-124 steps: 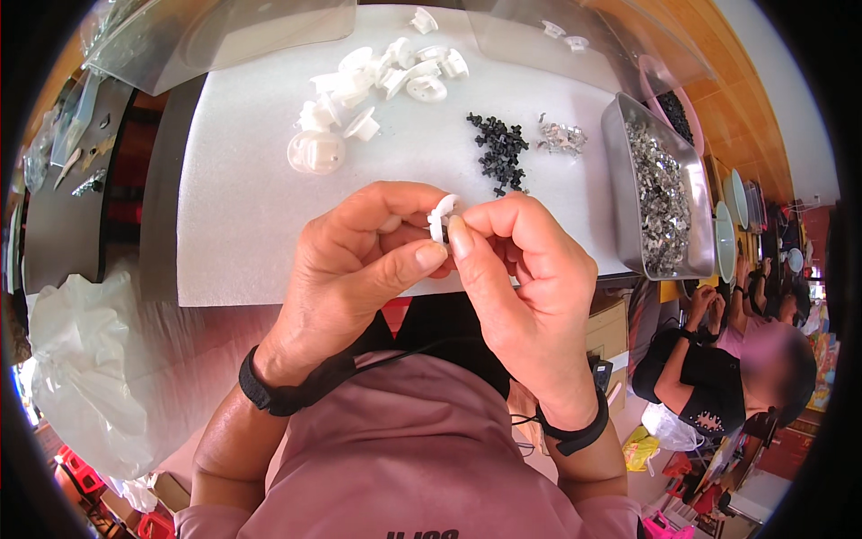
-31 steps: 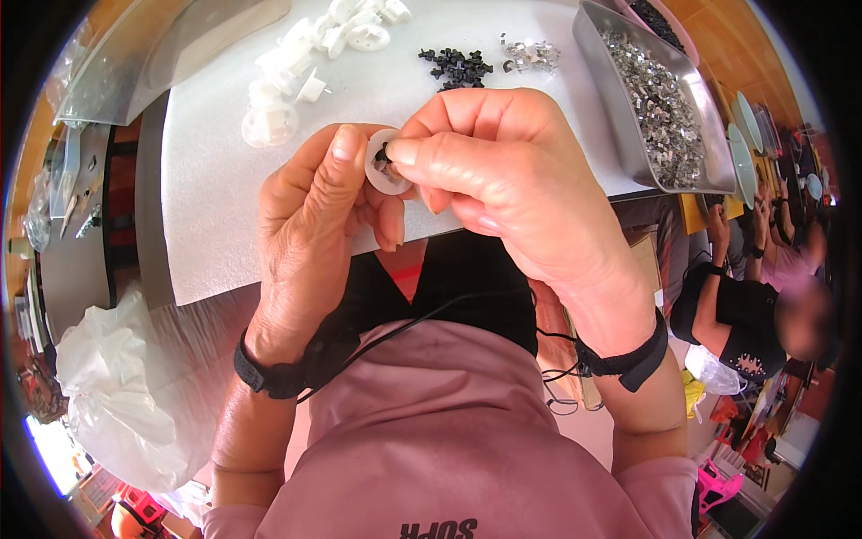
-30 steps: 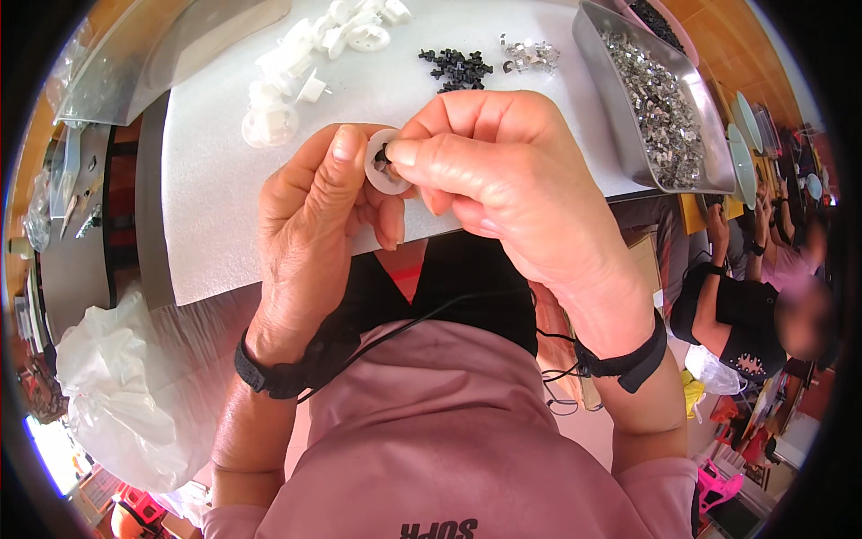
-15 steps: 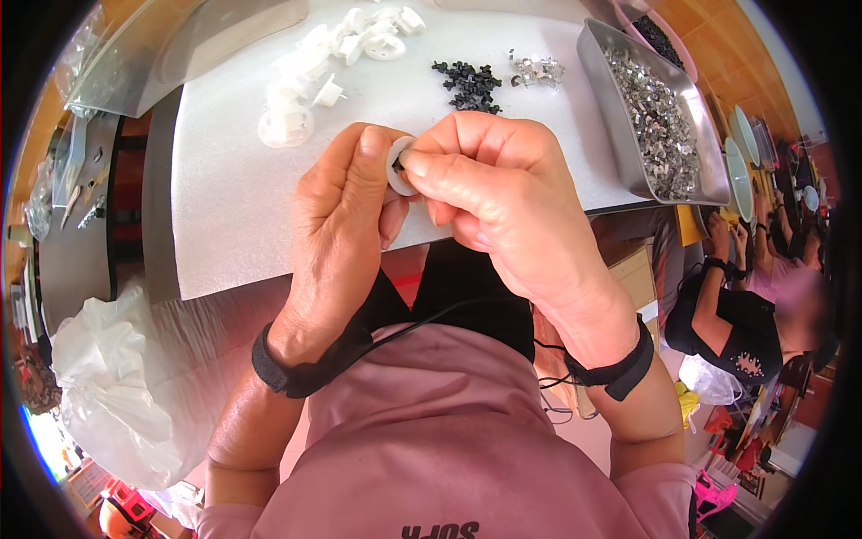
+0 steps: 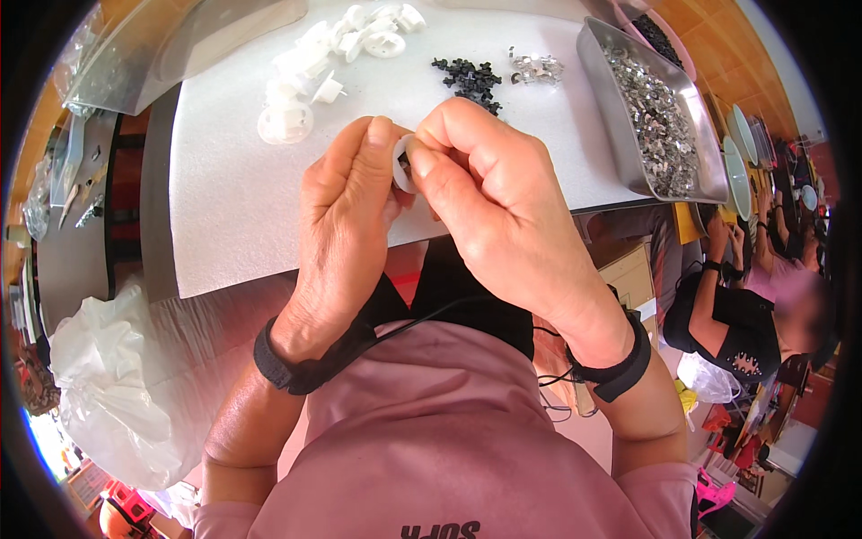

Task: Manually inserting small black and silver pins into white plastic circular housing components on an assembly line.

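Both hands (image 5: 422,198) pinched around white disc (image 5: 401,166)

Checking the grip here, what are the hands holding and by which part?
A small white round plastic part, pinched at its rim between left hand and right hand fingertips.

Most of the small white round part (image 5: 401,164) was hidden between the left hand (image 5: 346,211) and right hand (image 5: 489,202). The metal tray (image 5: 628,171) of tiny silvery pieces ran off frame; single pieces were indistinguishable.
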{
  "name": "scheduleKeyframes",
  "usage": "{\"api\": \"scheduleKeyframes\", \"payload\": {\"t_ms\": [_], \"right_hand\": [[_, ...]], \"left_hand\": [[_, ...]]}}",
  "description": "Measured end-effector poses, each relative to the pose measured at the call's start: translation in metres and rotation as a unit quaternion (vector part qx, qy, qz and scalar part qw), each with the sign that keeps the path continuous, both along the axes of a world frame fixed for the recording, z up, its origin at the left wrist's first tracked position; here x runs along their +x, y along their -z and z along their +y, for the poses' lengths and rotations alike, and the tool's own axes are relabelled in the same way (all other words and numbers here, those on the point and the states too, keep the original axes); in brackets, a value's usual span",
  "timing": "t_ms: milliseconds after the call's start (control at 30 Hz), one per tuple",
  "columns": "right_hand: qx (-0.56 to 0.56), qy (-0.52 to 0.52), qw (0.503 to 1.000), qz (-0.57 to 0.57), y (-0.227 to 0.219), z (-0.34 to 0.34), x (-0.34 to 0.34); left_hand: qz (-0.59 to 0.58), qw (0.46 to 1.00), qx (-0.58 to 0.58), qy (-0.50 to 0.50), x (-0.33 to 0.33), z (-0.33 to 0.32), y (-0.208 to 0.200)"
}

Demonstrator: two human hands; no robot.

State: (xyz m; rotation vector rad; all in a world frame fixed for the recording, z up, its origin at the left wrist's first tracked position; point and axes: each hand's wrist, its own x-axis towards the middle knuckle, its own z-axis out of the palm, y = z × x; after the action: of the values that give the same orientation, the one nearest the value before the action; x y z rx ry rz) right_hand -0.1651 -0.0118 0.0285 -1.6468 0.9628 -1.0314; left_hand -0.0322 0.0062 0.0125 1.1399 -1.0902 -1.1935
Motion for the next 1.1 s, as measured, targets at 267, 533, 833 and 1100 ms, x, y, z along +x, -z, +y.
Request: {"api": "scheduleKeyframes", "payload": {"t_ms": [267, 533, 833, 1100], "right_hand": [[-0.033, -0.001, 0.999, -0.003, 0.010, 0.001, 0.001], [-0.012, -0.009, 1.000, -0.004, 0.001, -0.010, -0.007], [-0.320, -0.005, 0.947, 0.040, 0.011, -0.019, -0.005], [-0.383, -0.014, 0.920, 0.084, 0.012, -0.024, -0.011]], "left_hand": [[-0.012, 1.000, 0.013, -0.002, -0.001, -0.003, 0.001], [0.092, 0.994, 0.058, -0.002, 0.000, -0.003, -0.003], [0.096, 0.992, 0.087, -0.005, 0.002, -0.001, -0.006], [0.063, 0.995, 0.074, 0.023, 0.009, -0.004, -0.005]]}}
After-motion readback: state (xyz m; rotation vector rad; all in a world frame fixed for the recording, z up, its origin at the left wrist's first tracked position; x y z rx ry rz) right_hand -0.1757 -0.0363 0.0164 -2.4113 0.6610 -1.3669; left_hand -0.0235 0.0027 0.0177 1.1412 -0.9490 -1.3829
